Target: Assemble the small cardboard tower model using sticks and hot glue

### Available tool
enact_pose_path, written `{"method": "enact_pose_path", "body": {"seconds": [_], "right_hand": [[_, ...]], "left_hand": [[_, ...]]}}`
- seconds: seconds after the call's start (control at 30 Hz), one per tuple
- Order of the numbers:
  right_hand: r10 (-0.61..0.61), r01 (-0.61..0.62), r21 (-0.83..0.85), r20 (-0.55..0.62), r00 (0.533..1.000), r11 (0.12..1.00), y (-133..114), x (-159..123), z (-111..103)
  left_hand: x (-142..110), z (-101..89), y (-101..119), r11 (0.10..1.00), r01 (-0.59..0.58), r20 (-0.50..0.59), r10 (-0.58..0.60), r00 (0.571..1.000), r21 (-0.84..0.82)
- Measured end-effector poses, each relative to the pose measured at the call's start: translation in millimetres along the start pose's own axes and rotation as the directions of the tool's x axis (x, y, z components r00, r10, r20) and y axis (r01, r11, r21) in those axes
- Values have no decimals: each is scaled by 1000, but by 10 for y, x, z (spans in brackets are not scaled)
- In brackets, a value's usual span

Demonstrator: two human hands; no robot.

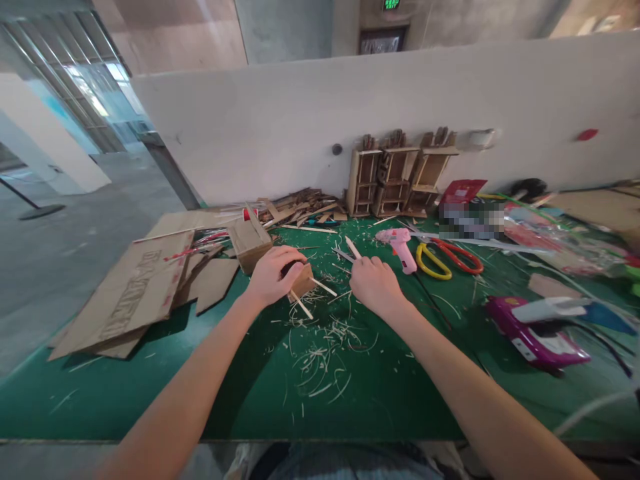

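Cardboard box (pixel 302 286) (sticks (pixel 325 287) jutting) clamped in left hand (pixel 274 275); right hand (pixel 375 283) grips slim tool (pixel 353 248).

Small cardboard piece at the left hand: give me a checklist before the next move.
1. Left hand gripping the small cardboard piece: ok.
2. Two thin sticks jutting from it firmly fixed: cannot tell.
3. Pale stick in the right hand: ok.
4. Green table between the arms free of shavings: not ok, they litter it.
5. Pink glue gun apart from both hands: ok.
6. Glue gun cool: cannot tell.
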State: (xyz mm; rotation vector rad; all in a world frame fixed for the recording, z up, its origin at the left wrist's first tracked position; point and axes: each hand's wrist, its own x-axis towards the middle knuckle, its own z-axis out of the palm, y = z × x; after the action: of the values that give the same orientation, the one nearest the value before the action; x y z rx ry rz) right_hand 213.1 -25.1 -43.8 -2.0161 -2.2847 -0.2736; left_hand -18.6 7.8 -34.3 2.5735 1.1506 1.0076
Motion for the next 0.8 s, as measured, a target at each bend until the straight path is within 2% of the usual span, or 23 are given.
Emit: {"method": "enact_pose_path", "body": {"seconds": [0.07,0.13,0.2,0.27,0.4,0.47,0.53,0.63,0.7,0.73,0.8], "right_hand": [[50,-49,30,-23,998,998,52,-32,-102],[79,-74,119,-37,996,990,113,-99,-233],[56,-38,194,-88,995,980,159,-218,-348],[8,26,233,-143,990,972,158,-392,-413],[-139,175,203,-180,974,963,-46,-778,-381],[-193,212,154,-128,973,965,-190,-890,-334],[-196,202,112,-66,978,973,-265,-893,-321],[-100,109,133,-73,992,985,-123,-706,-439],[49,-12,190,-193,980,982,119,-518,-615],[157,-94,233,-268,950,968,255,-426,-719],[367,-259,306,-378,850,916,499,-275,-925]], "left_hand": [[6,-15,59,994,-15,60,9,998,106],[17,-50,127,980,-21,172,-13,985,198],[30,-98,181,965,-49,282,-27,959,258],[42,-137,202,953,-86,338,-18,941,290],[54,-128,139,960,-135,307,54,950,247],[52,-92,96,968,-136,262,78,962,212],[45,-58,73,975,-102,230,54,972,200],[33,-29,73,983,-42,229,0,974,181],[27,-23,82,986,-28,233,-10,972,163],[25,-23,86,987,-24,232,-13,973,157],[22,-26,92,989,-5,221,-28,975,151]]}}
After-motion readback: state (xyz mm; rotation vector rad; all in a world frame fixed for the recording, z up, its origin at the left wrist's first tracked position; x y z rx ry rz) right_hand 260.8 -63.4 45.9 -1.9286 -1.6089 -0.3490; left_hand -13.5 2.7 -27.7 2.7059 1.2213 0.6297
